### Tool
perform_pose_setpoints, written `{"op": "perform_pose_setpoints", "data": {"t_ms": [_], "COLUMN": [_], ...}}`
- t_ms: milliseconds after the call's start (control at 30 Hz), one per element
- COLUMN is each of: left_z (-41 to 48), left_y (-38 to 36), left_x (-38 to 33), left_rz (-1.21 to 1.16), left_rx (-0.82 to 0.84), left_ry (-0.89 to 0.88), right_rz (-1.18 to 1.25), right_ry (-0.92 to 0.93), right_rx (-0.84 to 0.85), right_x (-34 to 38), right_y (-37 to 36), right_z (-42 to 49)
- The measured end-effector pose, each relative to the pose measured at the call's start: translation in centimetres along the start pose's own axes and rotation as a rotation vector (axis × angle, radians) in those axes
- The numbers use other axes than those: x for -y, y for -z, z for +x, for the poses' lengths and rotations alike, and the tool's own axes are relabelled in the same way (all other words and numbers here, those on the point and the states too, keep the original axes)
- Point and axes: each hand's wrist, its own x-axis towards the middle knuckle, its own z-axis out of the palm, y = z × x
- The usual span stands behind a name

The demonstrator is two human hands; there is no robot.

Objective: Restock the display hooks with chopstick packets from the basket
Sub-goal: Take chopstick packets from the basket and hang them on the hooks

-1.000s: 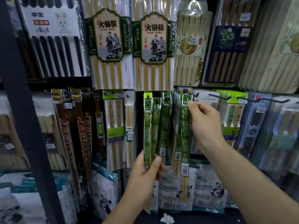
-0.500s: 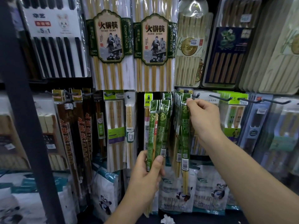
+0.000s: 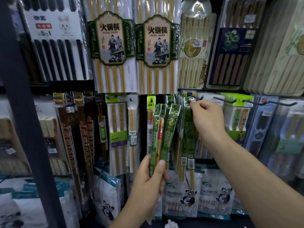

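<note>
– Green printed sleeves, pale bamboo sticks showing inside: where are the chopstick packets [image 3: 162, 134] held?
– A few are clasped low down in the left hand [image 3: 148, 186], its grip closed round them.
– And the right hand [image 3: 209, 119]?
– One hanging packet [image 3: 189, 137] is pinched at its top, by the display hook [image 3: 197, 97]. "CHOPSTICKS" and "火锅筷" are printed on the large packs [image 3: 113, 46] above.

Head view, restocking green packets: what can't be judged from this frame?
- Basket: outside the head view.
- Whether the front packet is on the hook: the right hand pinches its header, covering the hole.
- Count of held packets: they overlap, and the left hand covers their lower ends.
- Label print: too small.
</note>
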Motion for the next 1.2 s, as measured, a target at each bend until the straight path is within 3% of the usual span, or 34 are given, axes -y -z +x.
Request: {"op": "perform_pose_setpoints", "data": {"t_ms": [333,467,600,833,1200], "left_z": [-0.2,-0.2,-0.1,0.2,0.1], "left_y": [0.1,-0.2,-0.4,0.0,0.0], "left_x": [-0.1,-0.3,-0.1,0.6,-0.1], "left_rz": [0.010,0.013,-0.029,0.024,0.038], "left_rx": [-0.022,-0.017,-0.009,-0.120,-0.086], "left_ry": [0.031,0.010,0.022,0.011,0.039], "right_rz": [-0.031,0.132,0.139,0.241,0.136], "right_ry": [0.014,0.019,0.057,-0.097,-0.061], "right_rx": [-0.094,0.047,0.100,-0.009,-0.071], "right_x": [-0.6,0.0,0.3,1.0,0.5], "right_y": [0.1,-0.5,-0.8,-0.2,-0.2], "right_z": [-2.0,-3.9,-4.5,-2.1,-1.2]}}
